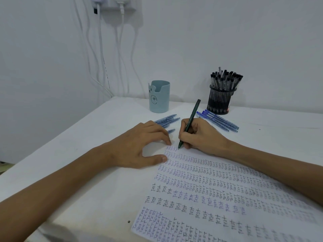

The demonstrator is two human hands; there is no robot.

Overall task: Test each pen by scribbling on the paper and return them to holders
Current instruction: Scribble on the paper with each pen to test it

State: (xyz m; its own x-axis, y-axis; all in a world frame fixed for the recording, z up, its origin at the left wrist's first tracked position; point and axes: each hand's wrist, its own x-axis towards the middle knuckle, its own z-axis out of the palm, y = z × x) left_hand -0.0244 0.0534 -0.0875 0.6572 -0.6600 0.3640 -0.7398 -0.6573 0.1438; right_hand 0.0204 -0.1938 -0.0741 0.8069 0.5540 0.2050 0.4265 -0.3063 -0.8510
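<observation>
The right hand (pixel 201 135) has its grip closed around a dark green pen (pixel 191 119), pinching the lower barrel between thumb and fingers. The pen tilts away from the person, with its tip down at the far left corner of a white sheet of paper (pixel 227 198) covered in rows of the handwritten word "Test" in black and blue ink.

The left hand (pixel 139 144) grasps nothing; its grip is released, with the spread fingertips and thumb pressing on the same corner of the paper.

The sheet lies on a white tabletop (pixel 87 172). Beyond the hands stand a pale blue plastic holder (pixel 159 96) and, to its right, a black wire-mesh holder (pixel 220 100) packed with black-capped pens (pixel 225 79). Loose blue pens lie in two groups: one (pixel 167 119) just behind the left hand, another (pixel 218 121) in front of the mesh holder.
</observation>
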